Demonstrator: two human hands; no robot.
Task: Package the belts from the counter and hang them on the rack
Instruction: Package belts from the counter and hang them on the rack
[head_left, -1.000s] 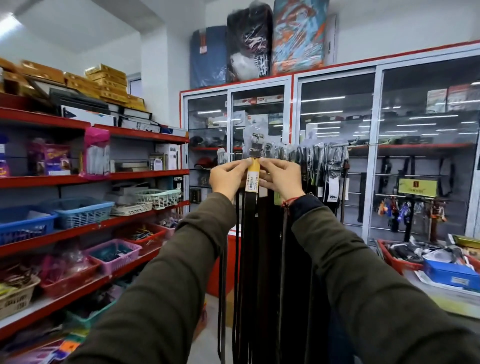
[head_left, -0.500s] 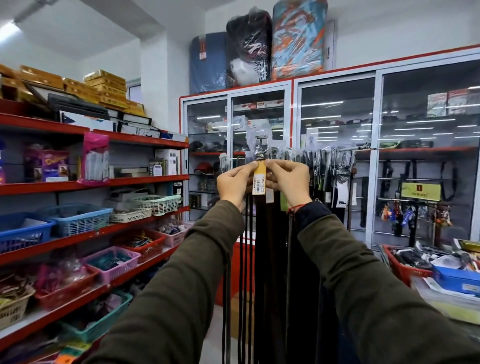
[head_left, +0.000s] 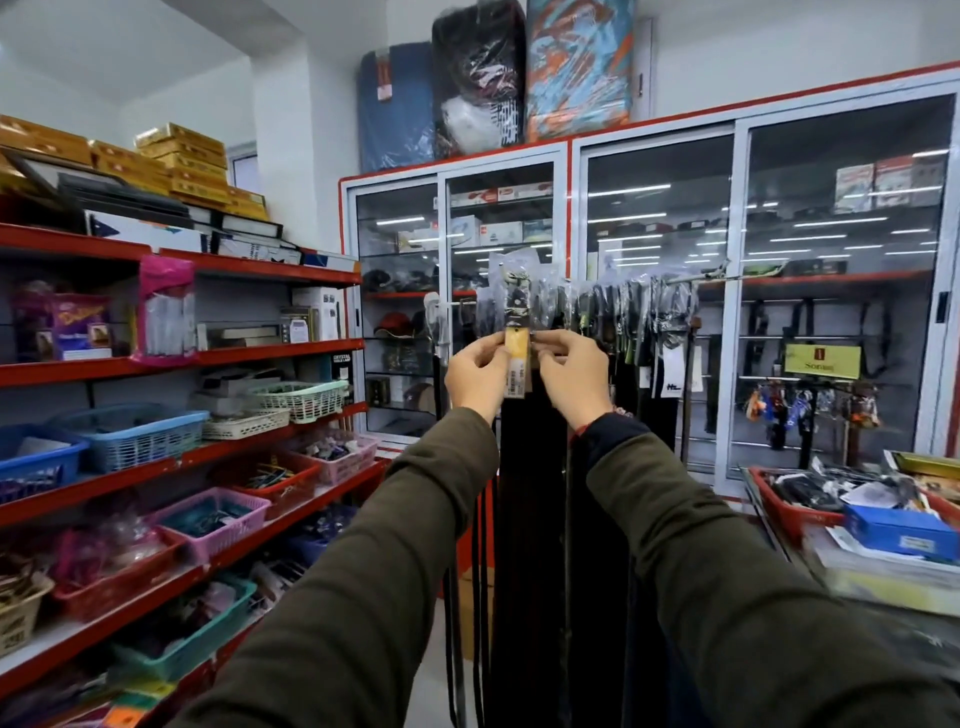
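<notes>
Fingertips of both hands pinch one dark belt in a clear plastic sleeve (head_left: 514, 299), meeting at its yellow paper tag (head_left: 517, 358). Left hand (head_left: 475, 371) grips the tag's left edge, right hand (head_left: 569, 375) the right edge; both are closed on the packaged belt, thumbs forward. The belt's bagged buckle end stands above the knuckles, level with the horizontal metal rack rod (head_left: 698, 278); whether it hangs on the rod cannot be told. Its strap drops straight down between two olive-green sleeves.

Along the rod to the right: a crowded row of bagged belts (head_left: 639, 317), too many and too overlapped to count.

Left side: three red shelf boards (head_left: 249, 356) in view, holding plastic baskets. Right edge: one red tray (head_left: 789, 506) on the counter. Bare floor shows only as a narrow strip below the left forearm.
</notes>
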